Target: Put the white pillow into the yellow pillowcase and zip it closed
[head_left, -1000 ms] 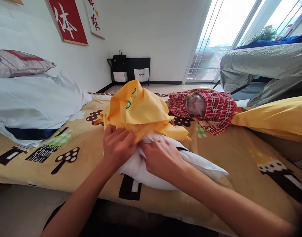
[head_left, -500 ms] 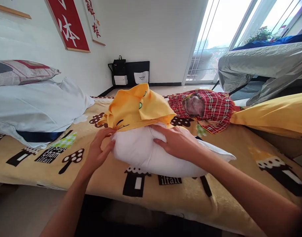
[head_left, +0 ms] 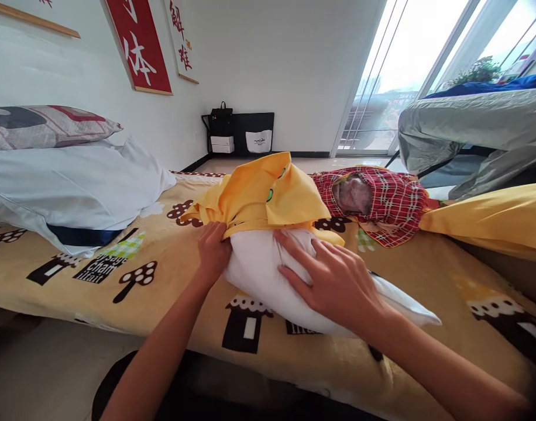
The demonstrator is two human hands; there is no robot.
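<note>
Atop the mushroom-print blanket [head_left: 167,251], 1 white pillow [head_left: 268,275] lay with its far edge against a yellow pillowcase [head_left: 250,193]. The left hand [head_left: 213,248] clutched the pillowcase's hem; the right hand [head_left: 338,272] rested spread on the pillow. A loosened left grip could have let the hem slip.

White walls [head_left: 303,70], red hanging scroll [head_left: 140,49], bright tall window [head_left: 388,76], pale floor [head_left: 52,368], gray-draped furniture [head_left: 474,128]
</note>
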